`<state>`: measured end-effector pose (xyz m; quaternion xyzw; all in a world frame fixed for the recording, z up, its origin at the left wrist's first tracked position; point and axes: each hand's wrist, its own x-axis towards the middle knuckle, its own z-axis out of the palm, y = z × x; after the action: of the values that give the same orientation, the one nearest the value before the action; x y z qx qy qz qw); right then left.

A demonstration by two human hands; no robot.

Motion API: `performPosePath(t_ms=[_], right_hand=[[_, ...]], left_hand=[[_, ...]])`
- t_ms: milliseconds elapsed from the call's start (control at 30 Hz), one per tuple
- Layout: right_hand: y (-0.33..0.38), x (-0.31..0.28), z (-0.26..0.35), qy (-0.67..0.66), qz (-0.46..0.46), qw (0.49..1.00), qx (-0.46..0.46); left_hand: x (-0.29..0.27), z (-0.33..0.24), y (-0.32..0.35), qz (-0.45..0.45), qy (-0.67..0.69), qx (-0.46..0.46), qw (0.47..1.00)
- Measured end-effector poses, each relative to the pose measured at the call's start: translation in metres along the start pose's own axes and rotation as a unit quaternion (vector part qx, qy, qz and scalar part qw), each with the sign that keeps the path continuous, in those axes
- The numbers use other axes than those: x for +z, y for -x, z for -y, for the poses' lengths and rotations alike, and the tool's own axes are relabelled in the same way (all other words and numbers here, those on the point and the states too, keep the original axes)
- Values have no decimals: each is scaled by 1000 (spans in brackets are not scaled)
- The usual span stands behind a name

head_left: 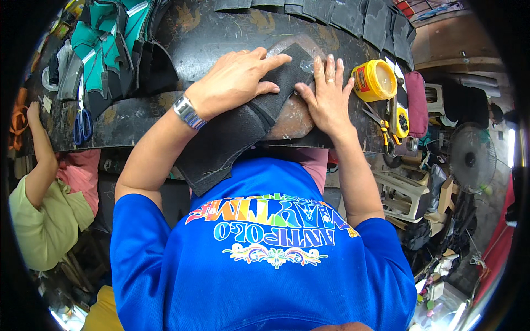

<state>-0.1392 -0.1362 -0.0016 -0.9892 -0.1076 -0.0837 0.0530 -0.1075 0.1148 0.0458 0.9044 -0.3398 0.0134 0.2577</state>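
Observation:
Black fabric pieces (221, 146) lie at the table's front edge, and one end hangs over it toward my lap. My left hand (237, 80) rests on the fabric with its index finger and thumb stretched out; its other fingers are partly curled. Flat beside the fabric's right edge is my right hand (331, 102), fingers spread, with the thumb at that edge. A see-through plastic sheet (292, 120) shows under and beside the fabric between my hands. Neither hand grips anything.
Right of my right hand stand an open yellow jar (375, 80) of pale paste, yellow-black scissors (385, 129), a yellow tape measure (402, 120) and a maroon pouch (415, 105). Black pieces (353, 22) line the back. Teal fabric (105, 49), blue-handled scissors (83, 124) and another person (44, 215) are left.

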Motion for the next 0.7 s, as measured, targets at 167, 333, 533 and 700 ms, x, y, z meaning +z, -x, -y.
performPosePath(t_ms=[167,333,533,700], right_hand=[[10,-12,6,40,20,999,-21],[-14,-12,-10,56,37,995,-74],[-14,-18,-10,78,68,983,-150],[-5,-24,-2,58,70,976,-195]], left_hand=[[2,3,-7,40,-35,-6,999],[2,7,-6,51,-26,-13,998],[1,7,0,31,-18,-15,999],[-8,-4,32,-20,-1,-67,998]])
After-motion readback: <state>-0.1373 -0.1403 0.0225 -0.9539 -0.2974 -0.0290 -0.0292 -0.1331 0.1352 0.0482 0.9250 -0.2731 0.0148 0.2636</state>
